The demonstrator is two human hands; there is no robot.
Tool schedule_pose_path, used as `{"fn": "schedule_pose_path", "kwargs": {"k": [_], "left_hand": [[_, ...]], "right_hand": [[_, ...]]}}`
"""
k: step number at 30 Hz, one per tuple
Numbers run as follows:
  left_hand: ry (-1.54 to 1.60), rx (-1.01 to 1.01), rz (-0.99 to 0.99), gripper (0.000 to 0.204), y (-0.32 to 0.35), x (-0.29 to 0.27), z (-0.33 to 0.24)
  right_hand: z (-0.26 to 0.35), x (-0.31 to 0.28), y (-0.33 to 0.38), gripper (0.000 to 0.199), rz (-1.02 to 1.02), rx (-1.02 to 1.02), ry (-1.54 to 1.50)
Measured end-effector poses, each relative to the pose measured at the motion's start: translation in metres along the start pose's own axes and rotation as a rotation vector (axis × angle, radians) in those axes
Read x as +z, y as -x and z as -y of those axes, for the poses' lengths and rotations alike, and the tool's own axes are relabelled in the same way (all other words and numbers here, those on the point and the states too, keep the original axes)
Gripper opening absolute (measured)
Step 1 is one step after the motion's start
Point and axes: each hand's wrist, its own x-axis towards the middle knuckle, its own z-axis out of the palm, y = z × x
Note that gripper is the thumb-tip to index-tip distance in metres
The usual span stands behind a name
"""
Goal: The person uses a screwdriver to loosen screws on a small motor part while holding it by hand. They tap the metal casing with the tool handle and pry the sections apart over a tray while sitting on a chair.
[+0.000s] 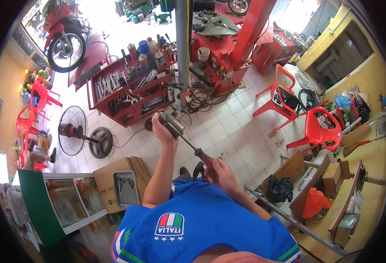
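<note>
My left hand (161, 128) is raised in front of me, gripping a grey metal part (171, 121), a short cylinder-like piece. My right hand (219, 169) holds a screwdriver by its dark red and black handle (204, 158). Its thin shaft (187, 143) runs up and left, with the tip at the metal part. Both forearms come up from my blue shirt at the lower edge.
A red tool cart (129, 92) with wrenches, cans and bottles stands ahead. A standing fan (77, 131) lies left of it, red plastic chairs (320, 131) are at right, a cardboard box with a metal tray (125, 186) at lower left, and a motorbike (63, 37) at far left.
</note>
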Motion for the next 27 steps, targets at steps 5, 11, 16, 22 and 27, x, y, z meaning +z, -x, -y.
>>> {"fn": "schedule_pose_path", "kwargs": {"k": [5, 11, 16, 22, 27], "left_hand": [[-0.084, 0.053, 0.057, 0.035, 0.006, 0.012, -0.001], [-0.091, 0.044, 0.036, 0.035, 0.010, 0.012, -0.002], [-0.112, -0.022, 0.104, 0.035, 0.011, 0.006, -0.007], [-0.108, 0.058, -0.006, 0.036, 0.012, 0.014, 0.000], [-0.138, 0.026, 0.091, 0.037, 0.008, 0.005, -0.003]], "right_hand": [[0.001, 0.020, 0.002, 0.029, -0.128, -0.013, 0.105], [0.015, 0.028, 0.011, 0.034, -0.211, -0.123, 0.119], [-0.002, 0.000, 0.000, 0.040, -0.086, 0.076, -0.009], [0.003, 0.023, 0.014, 0.045, -0.174, -0.195, 0.380], [0.001, 0.010, 0.010, 0.046, 0.017, 0.112, -0.062]]}}
